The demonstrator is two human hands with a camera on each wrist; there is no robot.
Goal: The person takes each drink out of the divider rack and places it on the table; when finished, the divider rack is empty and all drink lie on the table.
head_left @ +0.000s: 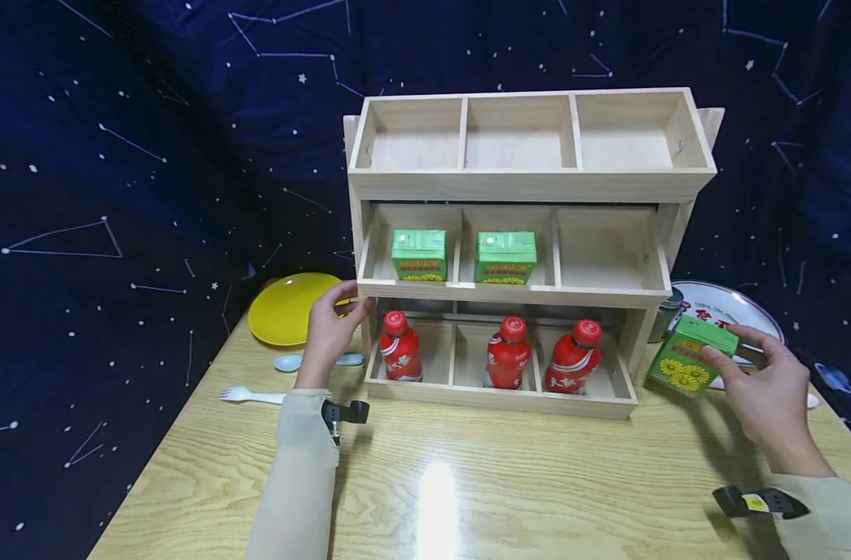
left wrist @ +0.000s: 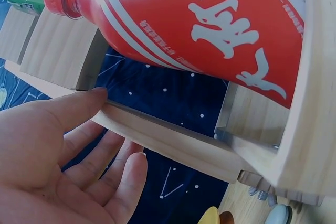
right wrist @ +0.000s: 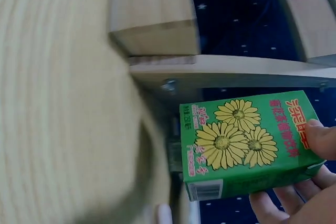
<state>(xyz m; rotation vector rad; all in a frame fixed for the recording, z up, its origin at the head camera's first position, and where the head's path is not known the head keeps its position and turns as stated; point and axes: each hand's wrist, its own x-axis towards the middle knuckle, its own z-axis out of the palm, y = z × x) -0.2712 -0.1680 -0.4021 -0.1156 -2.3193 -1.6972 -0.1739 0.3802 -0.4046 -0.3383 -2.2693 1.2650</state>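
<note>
My right hand holds a green drink carton with yellow flowers on it, thumb on the front face and fingers behind, at the right end of the wooden shelf. The carton is tilted in the air, and its barcode end shows in the right wrist view. At the shelf's left side, my left hand grips the upright board, thumb on its edge. Close to that hand stands a red bottle. Two more green cartons, a left one and a middle one, sit on the middle tier.
Red bottles stand in the bottom tier's three compartments. To the left lie a yellow plate, a blue spoon and a white fork. Behind the held carton are a white plate and a dark can.
</note>
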